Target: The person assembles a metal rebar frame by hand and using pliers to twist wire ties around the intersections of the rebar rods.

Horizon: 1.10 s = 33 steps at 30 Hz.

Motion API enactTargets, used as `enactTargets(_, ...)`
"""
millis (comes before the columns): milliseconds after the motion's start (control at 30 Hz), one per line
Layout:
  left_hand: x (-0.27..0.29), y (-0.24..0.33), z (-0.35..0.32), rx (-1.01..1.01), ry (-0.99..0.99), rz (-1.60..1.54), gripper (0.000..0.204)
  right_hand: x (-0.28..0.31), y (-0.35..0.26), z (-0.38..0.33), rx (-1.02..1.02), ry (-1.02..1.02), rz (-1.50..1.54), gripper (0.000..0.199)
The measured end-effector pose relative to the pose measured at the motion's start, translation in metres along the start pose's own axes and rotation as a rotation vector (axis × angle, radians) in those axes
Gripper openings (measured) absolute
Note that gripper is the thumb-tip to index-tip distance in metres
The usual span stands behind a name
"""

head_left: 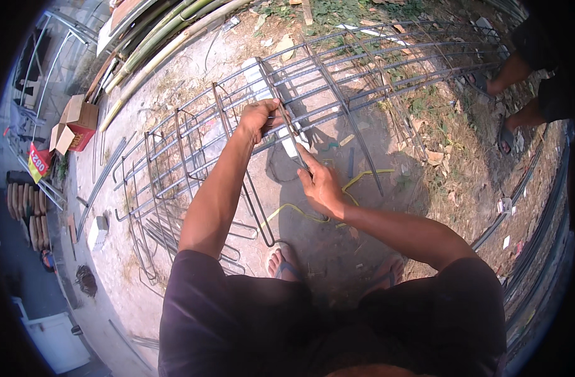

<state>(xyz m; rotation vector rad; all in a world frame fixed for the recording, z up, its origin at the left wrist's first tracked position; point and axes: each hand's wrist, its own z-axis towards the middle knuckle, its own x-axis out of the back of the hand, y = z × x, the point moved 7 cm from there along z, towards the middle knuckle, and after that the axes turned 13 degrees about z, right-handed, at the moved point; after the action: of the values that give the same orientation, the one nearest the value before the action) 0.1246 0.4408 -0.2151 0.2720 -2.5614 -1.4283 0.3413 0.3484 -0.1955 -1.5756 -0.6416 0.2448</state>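
Note:
A long cage of steel reinforcing bars [346, 105] stretches across the ground in front of me, with bent stirrups hanging around its long bars. My left hand [260, 119] is closed around the upper part of one stirrup [290, 127], near the middle of the cage. Lower on that stirrup, my right hand [321, 186] is closed on it with thumb and fingers. Beneath the bars, close to my left hand, lies a white block [254, 76]. Another stirrup [364, 152] slants down to the right of my right hand.
Another person's sandalled foot [508, 135] stands at the far right end of the cage. Bamboo poles [146, 53] lie at the upper left, near an open cardboard box [83, 119]. Yellow strapping [293, 206] lies before my feet. Long bars [538, 232] lie along the right.

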Motion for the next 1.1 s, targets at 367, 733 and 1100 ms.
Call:
enactTargets(367, 0.017, -0.020, 0.030, 0.028, -0.114, 0.120, 0.028, 0.011, 0.002, 0.010, 0.135, -0.240, 0.117, 0.050)
enactTargets(733, 0.016, -0.016, 0.029, -0.195, -0.334, 0.293, 0.027, 0.008, 0.005, 0.007, -0.025, -0.359, 0.079, 0.028)
enactTargets(1100, -0.007, 0.009, -0.010, -0.060, 0.098, 0.032, 0.022, 0.009, 0.013, 0.003, -0.041, -0.287, 0.138, 0.024)
